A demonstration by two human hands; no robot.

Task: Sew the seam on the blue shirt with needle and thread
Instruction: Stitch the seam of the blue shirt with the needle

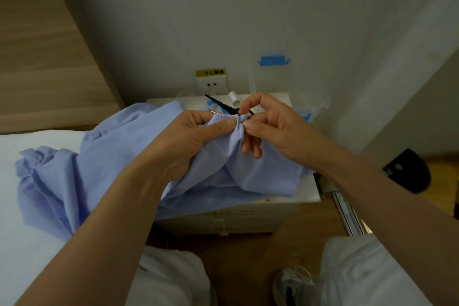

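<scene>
Fingers (218,127) of the left hand (192,135) pinch a gathered fold of the blue shirt (119,156), lifted above the bench (308,196), apparently steadying the seam while the right hand (273,126) pinches the same fold to work the needle (218,113) through.

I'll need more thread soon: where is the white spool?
Head view, centre: the white spool sits on the nightstand, beside the black scissors, below the wall socket.

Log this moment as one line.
left hand: grips blue shirt; right hand: pinches its fold; needle: at fold; scissors: on cabinet
</scene>
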